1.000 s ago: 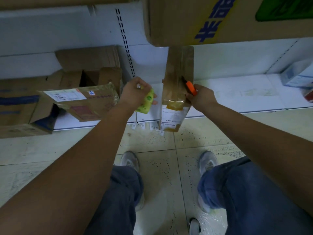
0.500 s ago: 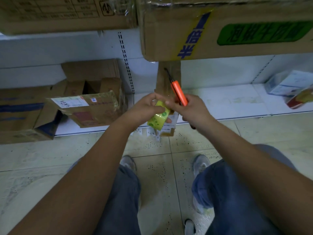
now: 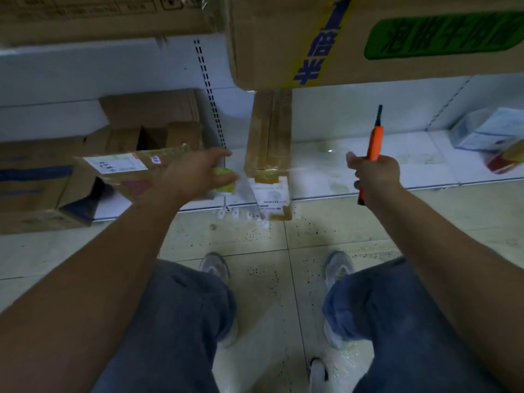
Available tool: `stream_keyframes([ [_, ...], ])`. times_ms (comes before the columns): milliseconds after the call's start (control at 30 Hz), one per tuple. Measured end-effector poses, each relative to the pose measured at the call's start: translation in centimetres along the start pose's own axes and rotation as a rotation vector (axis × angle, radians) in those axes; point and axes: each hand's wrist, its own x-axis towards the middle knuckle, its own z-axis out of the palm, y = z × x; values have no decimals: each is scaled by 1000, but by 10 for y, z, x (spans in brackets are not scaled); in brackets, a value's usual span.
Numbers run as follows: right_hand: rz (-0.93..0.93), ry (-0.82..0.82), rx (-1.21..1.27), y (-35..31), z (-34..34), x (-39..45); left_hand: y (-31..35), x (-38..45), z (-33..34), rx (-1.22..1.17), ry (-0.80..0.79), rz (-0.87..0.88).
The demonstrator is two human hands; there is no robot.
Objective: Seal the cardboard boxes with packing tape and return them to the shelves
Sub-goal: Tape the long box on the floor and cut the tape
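Above my hands, a big box (image 3: 368,41) with blue characters and a green label fills the top of the view, with a plainer carton (image 3: 107,15) beside it on the left. Below them the white shelf (image 3: 368,171) runs just above the tiled floor (image 3: 255,279). At its left end sits a large open box (image 3: 31,182), a smaller open carton (image 3: 153,129) behind it, and a tilted box (image 3: 127,171) with a white label lying against them. Straight ahead, a narrow taped box (image 3: 269,148) stands upright on the shelf edge, glossy tape over its front and a printed label low on its face, its bottom corner overhanging the floor. At the far right of the shelf lies a pale carton (image 3: 487,129) with a red-and-yellow pack (image 3: 507,160) in front of it.

My left hand (image 3: 195,174) reaches forward just left of the narrow box, fingers curled around a yellow-green tape roll (image 3: 225,180); a clear strip seems to run from it toward the box, though it is blurred. My right hand (image 3: 374,174) is apart from the box, to its right, fist closed tight around an orange cutter (image 3: 374,146) held upright, its dark tip pointing up and its tail sticking out below my palm.

My knees and grey shoes (image 3: 215,268) show at the bottom.
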Motion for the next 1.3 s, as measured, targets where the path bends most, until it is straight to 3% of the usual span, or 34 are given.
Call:
stream_keyframes([
  [200,-59,-60,-21,16,28,6,-39,26,1,132,-3,38],
  [567,37,-33,-29,50,63,30,-58,74,23,325,-40,48],
  [733,166,4,-76,66,89,52,-48,101,51,307,-153,90],
  [967,334,-104,-72,79,120,70,-10,121,89,231,-98,255],
  [1067,269,-48,-270,64,110,84,-6,122,98,89,-174,255],
  [1200,169,43,-244,49,82,87,10,122,104,10,-160,236],
  [1300,-96,88,-282,49,81,74,25,122,112,-23,-161,239],
])
